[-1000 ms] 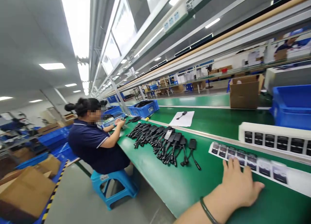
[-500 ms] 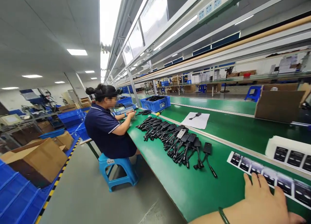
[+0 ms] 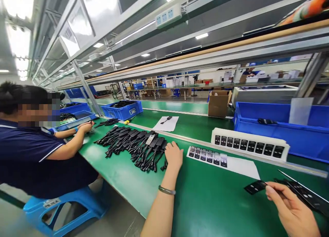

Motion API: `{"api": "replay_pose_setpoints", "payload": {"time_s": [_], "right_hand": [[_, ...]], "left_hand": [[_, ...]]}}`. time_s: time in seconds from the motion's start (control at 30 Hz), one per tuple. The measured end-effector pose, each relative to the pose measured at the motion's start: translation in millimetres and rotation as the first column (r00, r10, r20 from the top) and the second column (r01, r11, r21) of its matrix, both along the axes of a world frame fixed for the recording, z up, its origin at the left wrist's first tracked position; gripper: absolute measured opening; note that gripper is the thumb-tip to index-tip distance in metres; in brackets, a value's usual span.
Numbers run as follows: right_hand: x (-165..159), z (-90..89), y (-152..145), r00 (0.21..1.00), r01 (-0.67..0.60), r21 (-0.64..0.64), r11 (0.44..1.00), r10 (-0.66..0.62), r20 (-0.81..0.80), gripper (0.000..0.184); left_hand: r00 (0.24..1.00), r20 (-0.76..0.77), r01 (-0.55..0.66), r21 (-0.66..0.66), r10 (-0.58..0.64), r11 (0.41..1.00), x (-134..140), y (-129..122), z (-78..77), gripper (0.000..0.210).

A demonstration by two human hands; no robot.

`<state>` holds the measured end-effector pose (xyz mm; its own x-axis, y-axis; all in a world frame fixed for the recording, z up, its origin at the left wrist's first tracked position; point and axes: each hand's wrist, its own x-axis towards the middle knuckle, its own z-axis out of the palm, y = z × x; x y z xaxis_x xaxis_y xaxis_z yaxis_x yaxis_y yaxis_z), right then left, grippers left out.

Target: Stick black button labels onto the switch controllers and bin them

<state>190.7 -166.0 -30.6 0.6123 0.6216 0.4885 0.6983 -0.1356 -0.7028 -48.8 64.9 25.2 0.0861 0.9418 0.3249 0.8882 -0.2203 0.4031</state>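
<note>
Pinching a black label [image 3: 254, 187] between thumb and forefinger of the right hand [image 3: 291, 207], with its free end pointing left over the green bench [image 3: 210, 196]. Stretching the left arm [image 3: 159, 211] forward, with the left hand [image 3: 174, 156] knuckles-up at the right end of the black adapter cables [image 3: 136, 141]; cannot tell whether gripping one.

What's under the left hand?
Black cable ends poke out beside the left hand, at the near end of the cable pile. The hand covers whatever lies directly beneath, so I cannot tell whether it holds anything.
</note>
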Motion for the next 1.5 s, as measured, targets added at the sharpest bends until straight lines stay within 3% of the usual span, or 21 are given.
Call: {"api": "replay_pose_setpoints", "payload": {"time_s": [0.07,0.17,0.27,0.37,0.43,0.53,0.63,0.73,0.9,1.03,1.5], "right_hand": [[-13,10.3,-2,0.98,-0.089,0.07,0.994,0.1,-0.174,0.025],[-23,22.3,-2,0.932,-0.151,0.18,0.972,0.2,-0.302,0.03],[-28,27.3,-2,0.89,-0.172,0.258,0.951,0.262,-0.374,0.028],[-30,30.0,-3,0.863,-0.174,0.319,0.932,0.3,-0.406,0.025],[-30,31.9,-3,0.849,-0.182,0.341,0.922,0.323,-0.418,0.023],[-32,34.6,-4,0.83,-0.204,0.339,0.918,0.346,-0.437,0.023],[-33,37.3,-5,0.802,-0.231,0.328,0.916,0.37,-0.469,0.024],[-35,40.9,-7,0.786,-0.238,0.304,0.922,0.367,-0.498,0.024],[-40,45.0,-9,0.776,-0.272,0.21,0.939,0.343,-0.529,0.024],[-44,41.3,-9,0.738,-0.309,0.187,0.933,0.359,-0.572,0.023],[-47,43.2,-10,0.717,-0.288,0.172,0.942,0.331,-0.614,0.025]], "left_hand": [[0.999,0.032,-0.025,-0.039,0.026,0.999,-10,7,-4.5,0.041],[0.993,0.116,0.017,-0.106,-0.005,0.994,-12,9,-6.1,0.036],[0.958,0.268,0.137,-0.134,-0.098,0.981,-3,1,3.4,0.039],[0.851,0.48,0.335,-0.181,-0.214,0.925,15,-20,14.5,0.039],[0.737,0.628,0.495,-0.249,-0.25,0.832,30,-42,15.5,0.035],[0.573,0.794,0.697,-0.34,-0.205,0.632,50,-82,6.1,0.031],[0.44,0.898,0.823,-0.402,-0.004,0.401,61,-117,-6.5,0.03],[0.35,0.908,0.903,-0.392,0.228,0.174,62,-137,-11.7,0.041],[0.332,0.917,0.938,-0.345,0.222,0.02,58,-148,-7.1,0.056],[0.321,0.924,0.947,-0.32,0.208,-0.038,58,-152,-6.0,0.062],[0.312,0.936,0.95,-0.304,0.161,-0.072,58,-154,-7.4,0.058]]}}
